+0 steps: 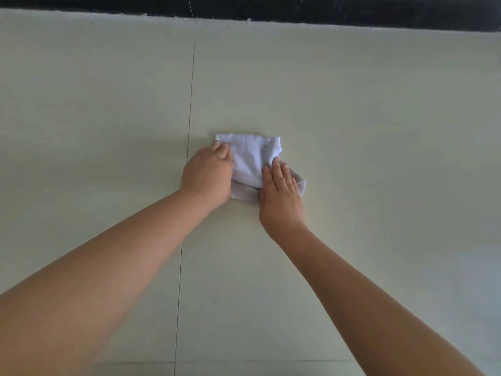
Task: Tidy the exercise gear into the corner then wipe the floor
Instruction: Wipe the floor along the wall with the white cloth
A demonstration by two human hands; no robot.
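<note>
1. Left hand (pixel 207 176): fingers curled, gripping the left edge of the white cloth (pixel 250 161).
2. Right hand (pixel 280 196): fingers straight, pressing flat on the cloth's right side.
3. Cloth bunched on the pale tiled floor (pixel 352 118), just right of a grout line (pixel 189 109).
4. Dark wall base (pixel 325 9) runs along the floor's far edge.

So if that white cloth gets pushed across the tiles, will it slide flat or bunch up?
Probably bunch: the white cloth already lies folded and rumpled, so it looks floppy. It likely glides easily, since the floor looks smooth. The left hand and right hand pressing on it should steady it.
</note>
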